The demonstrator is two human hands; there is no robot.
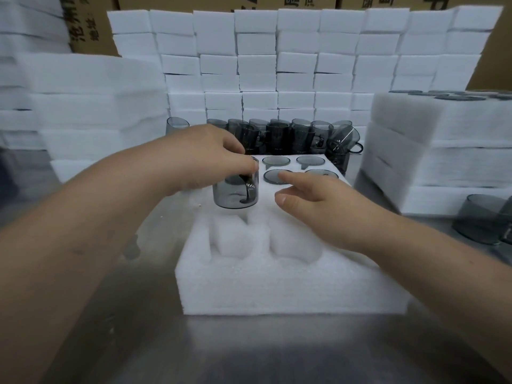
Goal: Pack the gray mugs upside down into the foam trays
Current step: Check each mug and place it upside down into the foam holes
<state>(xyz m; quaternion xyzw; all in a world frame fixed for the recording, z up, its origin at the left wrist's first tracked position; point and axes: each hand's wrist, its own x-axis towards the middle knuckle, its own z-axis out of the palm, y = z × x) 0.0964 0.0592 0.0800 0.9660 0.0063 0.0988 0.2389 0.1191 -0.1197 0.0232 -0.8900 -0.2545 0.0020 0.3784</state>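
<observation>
On the steel table (249, 350), much of the foam tray (277, 286) is covered. The left hand (205, 159) hides its far left corner and the top of the gray mug (235, 194) it holds. The right hand (318, 200) and wrist lie across the tray's right side. Whether the held mug's open end faces up or down cannot be told. At the right edge, two more gray glasses (482, 217) are blurred and partly cut off. The printing on the cardboard cartons (91, 29) up top is cropped.

The held mug is smoky, see-through gray glass. Its dark handle shows through the wall on the side nearer the tray's middle. It hangs upright just above the tray's left column, over an empty pocket. Four packed mugs (310, 160) sit sunk in the far pockets, with only round gray discs showing flush with the foam. Two near pockets (293, 239) are bare white. Behind the tray stands a cluster of loose mugs (291, 134), one of them tipped on its side. Behind those is a wall of foam blocks (296, 65), and a stack of filled trays (443, 151) rises on the right.

The left hand reaches in from the left, palm down, its fingers curled over the mug's top and pinching it. The right hand is relaxed and flat, palm down. Its thumb is stretched toward the held mug, and its index fingertip (284, 176) rests on the disc of the nearest packed mug.
</observation>
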